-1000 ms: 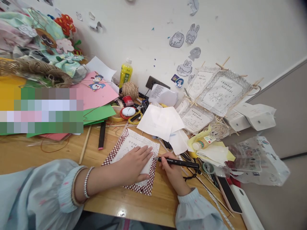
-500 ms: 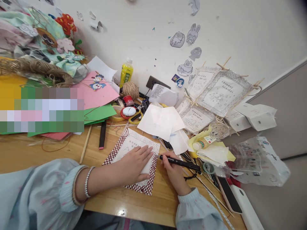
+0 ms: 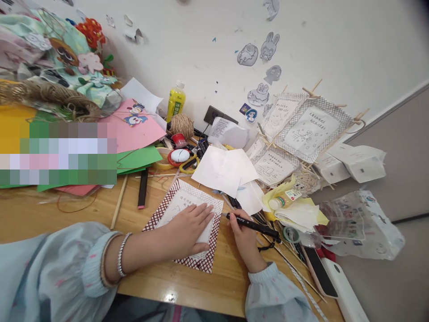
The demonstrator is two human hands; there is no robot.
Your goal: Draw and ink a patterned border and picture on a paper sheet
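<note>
A sheet of drawing paper (image 3: 161, 212) lies on the wooden table, with a lattice border and line drawing plus handwriting in its middle. The lattice is coloured dark red along the left, bottom and lower right; the top and upper right stay pale. My left hand (image 3: 192, 230) lies flat across the sheet with fingers stretched out, covering part of the drawing. In my right hand (image 3: 243, 235) a black marker (image 3: 256, 226) is held, its tip pointing left just beside the sheet's right edge. Whether the tip touches the paper I cannot tell.
Loose white sheets (image 3: 217, 167), yellow scissors (image 3: 189, 163) and a ball of twine (image 3: 181, 126) lie behind. A dark marker (image 3: 143, 188) rests left of the drawing. A stick-framed paper lantern (image 3: 313, 129) stands at right, phones (image 3: 320, 273) below it. Coloured paper (image 3: 140, 129) is piled left.
My right hand and the marker have shifted slightly right, away from the sheet's edge. My left hand and the paper have stayed in place.
</note>
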